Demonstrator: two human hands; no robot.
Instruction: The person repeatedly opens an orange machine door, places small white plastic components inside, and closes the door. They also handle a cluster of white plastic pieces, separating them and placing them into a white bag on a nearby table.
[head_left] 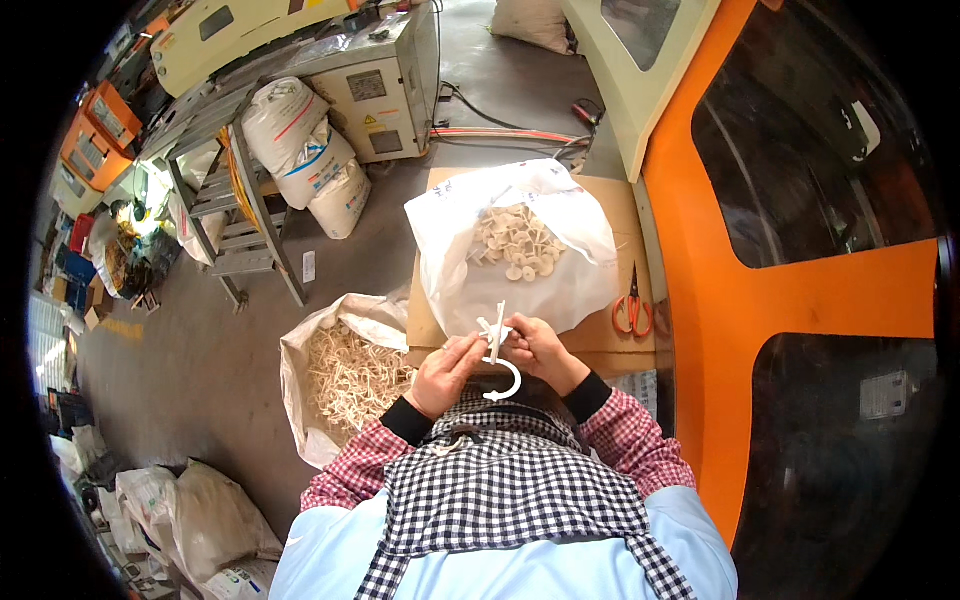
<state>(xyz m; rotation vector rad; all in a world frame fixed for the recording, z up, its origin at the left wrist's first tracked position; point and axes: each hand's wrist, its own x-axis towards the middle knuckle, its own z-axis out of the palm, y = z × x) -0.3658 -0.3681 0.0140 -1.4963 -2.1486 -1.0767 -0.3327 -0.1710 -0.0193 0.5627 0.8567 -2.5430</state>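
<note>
In front of my chest, my left hand [447, 373] and my right hand [541, 352] pinch a white plastic molded piece between them. Its curved hook [516, 380] hangs below my fingers, and thin straight stems stick up above them. My fingers cover part of its middle. Just beyond my hands lies a white plastic bag [455, 225] with its mouth spread wide. Inside it is a heap of off-white plastic parts [520, 240] with round disc ends. Left of my left hand stands an open woven sack [297, 365], full of thin, tangled off-white plastic scraps [355, 375].
Red-handled scissors [632, 312] lie on the cardboard-covered surface [600, 345] to the right. An orange machine [705, 300] borders my right side. Stacked filled sacks [300, 140] and a metal step ladder [245, 262] stand at the far left. Cables [510, 132] cross the floor ahead.
</note>
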